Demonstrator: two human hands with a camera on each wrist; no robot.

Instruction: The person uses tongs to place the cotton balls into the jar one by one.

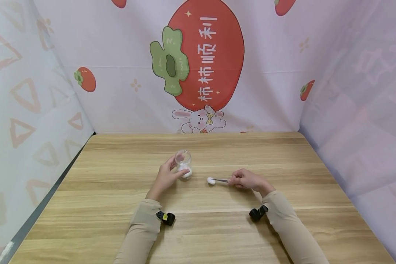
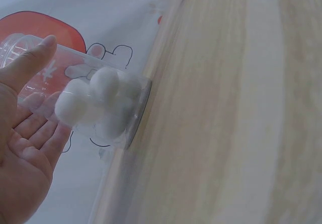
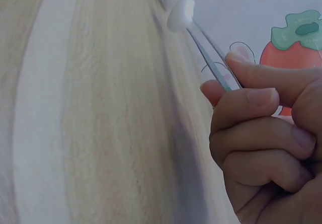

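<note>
Wooden table bare-grained; persimmon-print backdrop hangs behind its far edge, rabbit figure lowest.

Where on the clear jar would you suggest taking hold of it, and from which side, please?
Grip the clear jar round its upper wall, coming from its left, as the left hand does now. It stands upright and open-topped with cotton balls at the bottom, and the tweezers with their cotton ball lie to its right.

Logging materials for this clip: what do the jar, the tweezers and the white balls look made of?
Jar: clear, glossy, glass or plastic; the backdrop shows through it. Tweezers: thin grey arms, likely metal. White balls: fluffy, matte, apparently cotton; one sits at the tweezers' tip.
</note>
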